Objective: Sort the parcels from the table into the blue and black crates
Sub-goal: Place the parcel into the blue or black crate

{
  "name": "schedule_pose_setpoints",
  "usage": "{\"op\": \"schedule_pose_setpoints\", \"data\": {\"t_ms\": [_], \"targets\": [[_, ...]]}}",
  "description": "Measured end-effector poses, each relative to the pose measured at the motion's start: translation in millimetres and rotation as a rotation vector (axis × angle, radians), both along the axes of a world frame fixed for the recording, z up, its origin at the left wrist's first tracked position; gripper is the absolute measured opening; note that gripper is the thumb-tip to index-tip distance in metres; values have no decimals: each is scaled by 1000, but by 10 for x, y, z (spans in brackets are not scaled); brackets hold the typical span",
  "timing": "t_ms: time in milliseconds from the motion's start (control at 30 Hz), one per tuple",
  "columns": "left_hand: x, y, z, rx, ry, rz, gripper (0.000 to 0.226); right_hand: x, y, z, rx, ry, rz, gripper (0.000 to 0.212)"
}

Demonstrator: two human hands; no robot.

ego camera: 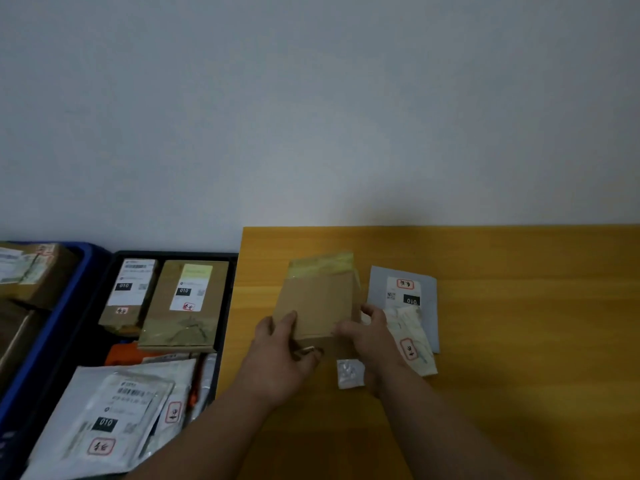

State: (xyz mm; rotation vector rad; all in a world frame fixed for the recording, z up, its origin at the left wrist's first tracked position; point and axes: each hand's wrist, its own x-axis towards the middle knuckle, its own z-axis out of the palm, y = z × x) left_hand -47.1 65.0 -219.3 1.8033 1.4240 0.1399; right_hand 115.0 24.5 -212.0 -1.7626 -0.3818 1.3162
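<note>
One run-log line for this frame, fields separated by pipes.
both hands grip brown box over table | left hand | right hand | grey parcel waiting | black crate part filled

The table (485,341) stands against the wall (311,98), with two crates beside its left edge: the nearer crate (227,306) touching the table, the farther crate (69,299) left of that. Boxes and mailers lie inside both. On the table, a cardboard box (318,303) sits between the left hand (280,351) and right hand (367,337); a mailer (403,292) lies just right of it, partly under a pouch (412,341). A small packet (349,373) lies nearest the onlooker.
</note>
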Motion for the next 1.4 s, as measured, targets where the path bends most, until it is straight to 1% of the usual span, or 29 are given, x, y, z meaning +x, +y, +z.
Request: {"op": "schedule_pose_setpoints", "data": {"t_ms": [67,133,200,267,300,333,400,467,533,600,633,667,700,733,767,800,833,900,933,967,1033,1167,1267,1333,1400], "targets": [[-123,19,105,-64,-132,95,75,-184,14,66,58,-118,-6,92],[-254,55,237,-183,-276,206,74,-413,32,139,137,-352,77,107],[-387,98,368,-384,-495,338,77,-699,40,201,219,-623,193,104],[-528,143,489,-596,-705,449,66,-983,28,219,295,-843,327,99],[-604,170,523,-644,-760,487,64,-1112,21,243,325,-890,378,97],[-685,189,542,-662,-788,522,65,-1227,17,279,354,-893,407,93],[-859,205,523,-657,-839,582,81,-1405,25,355,422,-846,420,78],[-1014,176,519,-637,-895,647,92,-1552,34,435,510,-800,416,55],[-1140,138,509,-594,-917,691,87,-1656,27,488,565,-694,385,39],[-1251,96,519,-559,-908,715,79,-1703,-10,545,521,-575,311,29],[-1310,85,521,-555,-915,722,72,-1695,-29,557,497,-568,253,27],[-1375,78,530,-565,-942,723,65,-1661,-37,542,459,-614,179,26],[-1442,72,541,-584,-984,717,63,-1608,-46,519,401,-672,97,28],[-1502,66,549,-601,-1030,694,66,-1547,-54,511,339,-713,17,32],[-1554,53,560,-613,-1065,671,70,-1487,-68,508,275,-696,-43,38],[-1592,34,575,-616,-1090,657,71,-1436,-91,531,224,-601,-60,42],[-1611,6,592,-613,-1105,659,70,-1393,-109,549,188,-446,-41,42],[-1610,-80,611,-613,-1128,682,65,-1347,-159,593,146,-104,49,34],[-1599,-134,620,-618,-1143,698,61,-1339,-196,606,132,9,100,33],[-1585,-195,640,-626,-1160,711,57,-1329,-233,609,137,70,148,31],[-1553,-298,674,-640,-1174,729,52,-1309,-296,592,187,110,213,27],[-1465,-474,712,-603,-1153,767,53,-1207,-417,611,266,153,206,29],[-1392,-595,740,-595,-1106,772,42,-1127,-477,625,256,136,223,24],[-1376,-654,757,-616,-1098,800,40,-1113,-508,634,249,135,247,34],[-1400,-684,752,-631,-1122,851,39,-1129,-533,635,263,147,285,56]]}}
